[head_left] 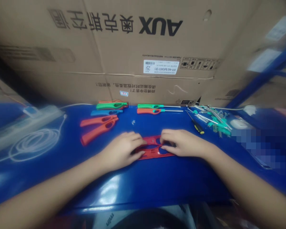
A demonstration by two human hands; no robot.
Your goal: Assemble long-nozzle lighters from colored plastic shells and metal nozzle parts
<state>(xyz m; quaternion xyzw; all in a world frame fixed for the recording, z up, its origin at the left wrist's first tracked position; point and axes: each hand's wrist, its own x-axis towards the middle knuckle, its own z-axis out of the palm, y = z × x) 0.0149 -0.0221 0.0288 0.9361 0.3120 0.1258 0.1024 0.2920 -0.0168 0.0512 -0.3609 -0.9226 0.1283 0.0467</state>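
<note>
Two halves of a red lighter casing, the upper half [151, 140] and the lower half [150, 153], lie side by side on the blue tabletop [171, 184], their hollow insides facing up. My left hand [125, 149] grips their left ends, thumb on the lower half and fingers at the upper one. At the right ends, by the trigger openings, my right hand [182, 142] pinches them with bent fingers. My fingers hide parts of both halves.
Beyond my hands lie red casings [98, 130], a blue casing [106, 113], a green casing [112, 105] and assembled lighters with metal tubes [150, 111]. To the right are a screwdriver [197, 125] and piled green-and-metal lighter parts [213, 119]. A coiled cable [34, 144] lies left; a carton [133, 44] stands behind.
</note>
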